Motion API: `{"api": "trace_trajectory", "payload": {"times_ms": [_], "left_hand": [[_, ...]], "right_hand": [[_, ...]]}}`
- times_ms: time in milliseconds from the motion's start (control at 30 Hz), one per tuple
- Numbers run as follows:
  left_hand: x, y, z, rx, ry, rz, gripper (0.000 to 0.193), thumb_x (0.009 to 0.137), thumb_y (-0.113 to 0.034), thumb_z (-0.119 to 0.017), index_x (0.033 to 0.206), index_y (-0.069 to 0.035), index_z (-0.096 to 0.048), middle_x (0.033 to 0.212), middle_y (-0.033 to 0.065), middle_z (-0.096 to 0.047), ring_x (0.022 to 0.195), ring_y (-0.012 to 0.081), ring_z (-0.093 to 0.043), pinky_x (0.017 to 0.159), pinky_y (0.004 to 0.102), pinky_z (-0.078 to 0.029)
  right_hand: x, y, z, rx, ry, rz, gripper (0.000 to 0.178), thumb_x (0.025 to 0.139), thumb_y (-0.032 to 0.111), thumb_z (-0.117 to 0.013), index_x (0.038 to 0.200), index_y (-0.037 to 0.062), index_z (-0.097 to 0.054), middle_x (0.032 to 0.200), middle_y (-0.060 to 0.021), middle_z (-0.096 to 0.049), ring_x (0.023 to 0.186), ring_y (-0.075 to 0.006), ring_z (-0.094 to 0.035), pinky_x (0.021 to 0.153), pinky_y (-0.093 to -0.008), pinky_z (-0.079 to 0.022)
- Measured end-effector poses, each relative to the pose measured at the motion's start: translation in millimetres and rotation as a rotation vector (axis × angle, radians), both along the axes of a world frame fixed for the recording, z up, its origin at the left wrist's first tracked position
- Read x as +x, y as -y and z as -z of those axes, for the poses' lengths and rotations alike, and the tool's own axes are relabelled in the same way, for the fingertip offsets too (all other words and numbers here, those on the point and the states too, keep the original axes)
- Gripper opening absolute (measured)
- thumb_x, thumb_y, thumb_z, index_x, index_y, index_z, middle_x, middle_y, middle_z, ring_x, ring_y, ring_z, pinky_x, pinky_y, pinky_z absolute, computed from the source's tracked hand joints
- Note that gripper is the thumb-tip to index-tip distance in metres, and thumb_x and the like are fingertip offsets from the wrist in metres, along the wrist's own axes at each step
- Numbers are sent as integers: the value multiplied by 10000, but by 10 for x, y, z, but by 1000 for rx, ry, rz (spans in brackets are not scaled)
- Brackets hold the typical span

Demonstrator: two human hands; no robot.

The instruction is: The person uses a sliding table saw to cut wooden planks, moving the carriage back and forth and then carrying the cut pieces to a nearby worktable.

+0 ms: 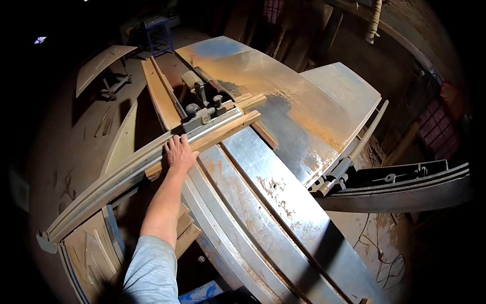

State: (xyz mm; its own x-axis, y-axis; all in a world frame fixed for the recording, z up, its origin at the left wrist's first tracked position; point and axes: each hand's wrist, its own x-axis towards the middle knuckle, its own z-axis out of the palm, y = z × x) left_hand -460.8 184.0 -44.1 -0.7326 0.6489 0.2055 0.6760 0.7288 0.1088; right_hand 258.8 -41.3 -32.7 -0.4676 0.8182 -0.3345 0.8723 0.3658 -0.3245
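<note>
My left hand (pixel 179 153) lies back up over a long wooden strip (pixel 223 133) and the aluminium fence (pixel 109 188) behind it. Its fingers curl over the fence's top edge, and the thumb bears on the strip. The strip runs along the fence, and its far end sticks out over the metal table of a sliding table saw (pixel 283 195). A shorter wooden piece (pixel 251 102) lies just beyond that end. Black knobs and a clamp block (pixel 202 112) sit on the fence, right of the hand. My right hand is out of view.
Sawdust covers the wide saw table (pixel 314 121) beyond. A grey pipe and a curved guard arm (pixel 400 190) stand at the right. More boards (pixel 161 93) lean at the back left, near a low trolley (pixel 114 83) and a blue stand (pixel 158 35). Cables (pixel 387 261) lie on the floor.
</note>
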Motion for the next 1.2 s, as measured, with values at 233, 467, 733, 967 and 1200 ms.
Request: {"api": "trace_trajectory", "payload": {"times_ms": [233,467,733,967,1200], "left_hand": [[3,1,48,13,-78,11,785,753,-384,-826,1343,-17,-460,1297,190,-512,1270,362,-446,1126,532,-291],[-13,5,63,26,-90,9,758,743,-392,-833,1302,-17,-484,1274,197,-525,1242,366,-462,1108,529,-304],[-11,20,90,43,-98,10,760,741,-393,-834,1297,-12,-484,1263,207,-528,1247,370,-463,1131,550,-280],[-6,30,80,48,-98,7,783,748,-371,-838,1331,-9,-461,1298,200,-505,1260,372,-445,1110,520,-297],[-26,15,122,75,-111,6,753,737,-379,-846,1293,-17,-489,1240,183,-515,1233,362,-454,1110,528,-291]], "right_hand": [[153,0,258,-24,94,-66,852,785,489,-788,1456,75,-464,1476,-339,-374,1309,-557,-384,1058,-638,-348],[33,-151,228,-177,24,32,1013,791,511,-793,1572,94,-300,1525,-365,-298,1349,-569,-340,1090,-616,-328],[5,-158,353,51,25,-51,892,708,488,-851,1415,66,-508,1428,-348,-418,1274,-540,-430,1014,-604,-406],[-172,-314,220,181,-181,-107,649,663,397,-862,1146,44,-611,1204,-274,-547,1074,-494,-544,871,-590,-477],[-90,-322,358,189,-227,-85,612,652,339,-859,1100,2,-615,1238,-268,-562,1090,-479,-558,892,-572,-476]]}}
